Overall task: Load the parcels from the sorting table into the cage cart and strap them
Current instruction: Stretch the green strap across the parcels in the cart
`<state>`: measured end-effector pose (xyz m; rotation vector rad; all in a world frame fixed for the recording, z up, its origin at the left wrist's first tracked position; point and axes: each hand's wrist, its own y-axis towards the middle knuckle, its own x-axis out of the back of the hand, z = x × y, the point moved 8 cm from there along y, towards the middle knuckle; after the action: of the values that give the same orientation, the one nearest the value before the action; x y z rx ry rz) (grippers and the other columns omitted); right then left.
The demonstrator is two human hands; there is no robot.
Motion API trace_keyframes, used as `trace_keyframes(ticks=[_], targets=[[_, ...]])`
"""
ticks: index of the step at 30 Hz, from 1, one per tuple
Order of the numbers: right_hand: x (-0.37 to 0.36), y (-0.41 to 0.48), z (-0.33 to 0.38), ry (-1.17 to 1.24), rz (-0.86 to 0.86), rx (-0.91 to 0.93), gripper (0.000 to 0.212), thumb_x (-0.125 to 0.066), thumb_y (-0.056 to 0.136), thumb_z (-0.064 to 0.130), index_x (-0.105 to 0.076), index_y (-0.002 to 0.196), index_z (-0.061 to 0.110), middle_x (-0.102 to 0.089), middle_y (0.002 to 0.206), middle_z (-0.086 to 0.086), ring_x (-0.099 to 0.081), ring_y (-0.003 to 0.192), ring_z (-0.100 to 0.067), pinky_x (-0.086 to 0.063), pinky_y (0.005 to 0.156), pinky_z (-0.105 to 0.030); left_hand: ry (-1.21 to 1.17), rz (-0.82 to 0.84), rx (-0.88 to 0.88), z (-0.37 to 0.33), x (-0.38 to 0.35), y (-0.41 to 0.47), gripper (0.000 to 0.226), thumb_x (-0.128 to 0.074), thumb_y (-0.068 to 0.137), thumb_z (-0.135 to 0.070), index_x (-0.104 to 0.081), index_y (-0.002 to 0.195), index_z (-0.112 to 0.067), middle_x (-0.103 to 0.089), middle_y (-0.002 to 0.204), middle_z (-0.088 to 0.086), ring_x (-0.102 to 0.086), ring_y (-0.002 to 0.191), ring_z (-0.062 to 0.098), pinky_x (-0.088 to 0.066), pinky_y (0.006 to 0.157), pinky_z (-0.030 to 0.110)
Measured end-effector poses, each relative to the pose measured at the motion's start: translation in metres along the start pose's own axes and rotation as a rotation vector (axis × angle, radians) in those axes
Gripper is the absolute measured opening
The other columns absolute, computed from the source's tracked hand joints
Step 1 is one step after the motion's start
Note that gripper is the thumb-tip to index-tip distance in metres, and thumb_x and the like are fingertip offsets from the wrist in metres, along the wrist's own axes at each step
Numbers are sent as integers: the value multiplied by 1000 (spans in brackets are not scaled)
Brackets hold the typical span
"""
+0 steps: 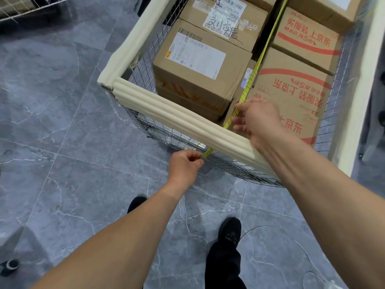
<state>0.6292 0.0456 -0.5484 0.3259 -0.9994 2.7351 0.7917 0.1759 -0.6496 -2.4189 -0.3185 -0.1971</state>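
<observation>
Grey floor (62,122), open before the cage cart (179,124); left grip (184,166) and right grip (258,119) pinch strap (253,74).

The floor (62,142) is laid in large grey tiles veined with white, split by thin pale joints. At the far left a white wire mesh rack (35,5) stands over it, and at the near left edge sits a small black caster (9,265). A thin white cable (268,226) curves across the near right tiles, and a white upright panel (366,90) runs along the right side.
</observation>
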Motion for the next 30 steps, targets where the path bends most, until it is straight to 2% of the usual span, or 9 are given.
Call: trace_keyframes(ticks=[2,6,8,11,14,21,25,28,30], targets=[[0,1,0,-3,-11,6,18,-59,93,3,-55,81,15,-62,79,-8,-57,51,-17,-48,47,-29,-2,-42,-33,-2,-1,0,25,-78,79,-3,-68,72,-25,-64,82,0,-61,73,14,-52,75,26],[2,0,1,-33,-26,31,17,-60,93,6,-56,81,17,-63,81,-9,-61,57,-19,-50,53,-32,44,-104,-70,-6,-3,-6,20,-79,81,-8,-66,76,-23,-61,81,-5,-56,70,3,-44,66,8],[2,0,2,-39,-29,38,16,-61,93,7,-57,82,18,-64,81,-9,-62,60,-20,-51,57,-34,85,-135,-94,-6,-5,-7,19,-78,82,-12,-65,78,-26,-65,89,2,-59,76,10,-48,73,17],[1,-2,2,-54,-26,43,18,-61,92,8,-57,78,18,-61,63,-5,-59,63,-25,-50,61,-38,109,-167,-99,-8,-9,-7,8,-76,83,-14,-71,84,-21,-69,90,6,-63,84,20,-52,83,33],[1,-2,0,-55,-17,45,16,-61,91,6,-58,78,15,-58,59,-7,-58,60,-25,-46,61,-38,107,-200,-103,-8,-12,-6,8,-74,84,-13,-75,92,-13,-71,89,6,-65,86,23,-53,85,38],[1,1,-2,-41,-23,16,11,-61,91,2,-58,84,11,-59,70,-12,-58,57,-24,-44,49,-29,113,-197,-121,-6,-17,-4,7,-75,84,-13,-74,90,-10,-71,87,7,-65,84,24,-54,81,38],[2,2,-2,-50,-34,36,6,-62,91,7,-62,90,13,-64,76,-14,-62,60,-25,-49,52,-32,120,-235,-134,-13,-17,-4,2,-73,85,-8,-72,83,-10,-62,88,5,-61,81,23,-51,79,31],[5,2,-1,-63,-45,54,7,-63,91,10,-62,89,16,-66,76,-12,-63,58,-22,-54,57,-35,43,-273,-71,-11,-12,-2,15,-68,87,-3,-64,79,-15,-64,80,3,-57,74,16,-39,62,6],[4,2,0,-61,-40,66,8,-63,91,13,-62,86,18,-67,75,-13,-61,53,-18,-55,57,-34,-7,-271,-28,-10,-10,-1,16,-68,87,-2,-63,78,-15,-61,72,-3,-55,70,14,-38,58,7]])
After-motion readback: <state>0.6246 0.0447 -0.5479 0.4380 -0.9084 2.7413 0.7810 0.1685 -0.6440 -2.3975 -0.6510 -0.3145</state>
